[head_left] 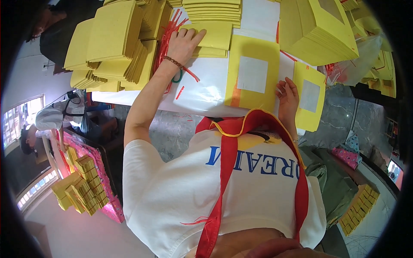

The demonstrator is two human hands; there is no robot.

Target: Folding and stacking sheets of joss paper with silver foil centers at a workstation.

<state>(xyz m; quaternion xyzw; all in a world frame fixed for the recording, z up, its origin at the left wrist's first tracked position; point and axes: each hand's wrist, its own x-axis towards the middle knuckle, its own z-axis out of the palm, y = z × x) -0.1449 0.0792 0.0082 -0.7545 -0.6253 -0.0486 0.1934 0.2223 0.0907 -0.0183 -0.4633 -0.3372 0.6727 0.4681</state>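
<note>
My left hand (pixel 185 43), with a brown beaded bracelet at its wrist, rests palm down over the left end of a short pile of yellow envelopes (pixel 217 41). Its fingers are bent and a little apart; the tips are partly hidden. Just left of it lies a bundle of red strips (pixel 164 43), and the green handle of a tool (pixel 177 76) shows beside the wrist. My right hand (pixel 287 95) is open, fingers loosely curled and nothing in them. It hovers between a yellow envelope with a pale panel (pixel 232 86) and a similar one (pixel 318 96) to its right.
Tall stacks of yellow envelopes stand at the left (pixel 112 30) and far right (pixel 318 34) of the white table (pixel 206 94). Clear plastic (pixel 357 60) lies beyond the right stack. Another person (pixel 60 114) is near a pink-covered table (pixel 114 206) with yellow bundles (pixel 86 189).
</note>
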